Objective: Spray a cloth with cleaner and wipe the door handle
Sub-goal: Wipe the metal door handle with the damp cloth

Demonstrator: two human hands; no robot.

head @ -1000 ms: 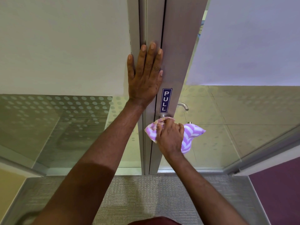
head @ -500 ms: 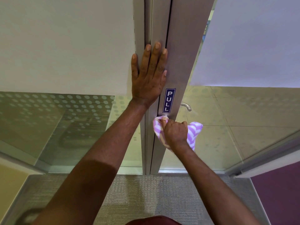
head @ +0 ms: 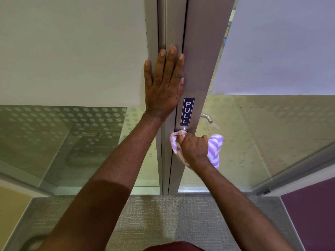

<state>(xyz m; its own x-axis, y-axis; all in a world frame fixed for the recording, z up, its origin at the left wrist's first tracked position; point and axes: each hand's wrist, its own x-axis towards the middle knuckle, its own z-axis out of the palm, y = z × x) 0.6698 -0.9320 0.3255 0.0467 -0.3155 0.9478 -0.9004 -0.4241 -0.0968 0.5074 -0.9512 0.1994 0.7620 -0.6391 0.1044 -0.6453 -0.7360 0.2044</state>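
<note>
Left hand (head: 164, 84) flat on grey door frame (head: 201, 51), fingers straight and spread, holding nothing — palm pressed just above blue PULL sticker (head: 187, 111). Right hand (head: 194, 149) below sticker, fingers curled tight round purple-and-white striped cloth (head: 213, 151), cloth bunched against frame where near-side door handle sits; handle itself hidden under cloth and hand. Cloth ends stick out left and right of fist. Second metal handle (head: 206, 117) visible through glass, beyond door. Grey carpet (head: 163, 214) underfoot.
</note>
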